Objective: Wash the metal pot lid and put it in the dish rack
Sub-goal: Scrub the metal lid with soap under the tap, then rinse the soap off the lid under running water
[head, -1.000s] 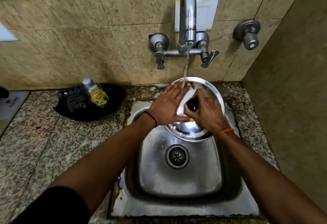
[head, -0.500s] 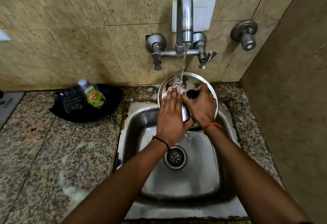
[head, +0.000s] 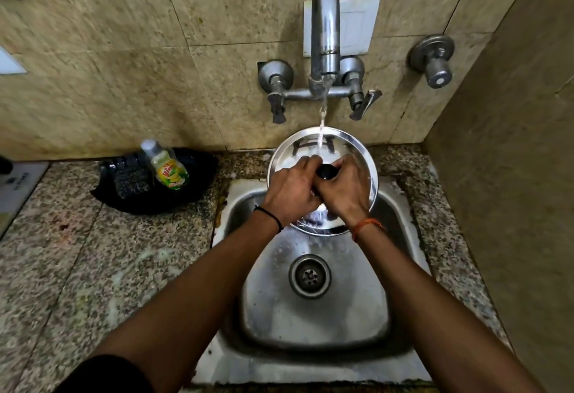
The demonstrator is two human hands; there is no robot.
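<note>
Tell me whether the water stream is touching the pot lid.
Touching. The head view shows the water stream falling from the tap and landing on the upper face of the pot lid, just above both hands.

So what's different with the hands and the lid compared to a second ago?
The left hand went from lying flat on the lid to curling in beside the black knob. The right hand kept its grip at the knob. Water still runs from the tap onto the lid.
</note>
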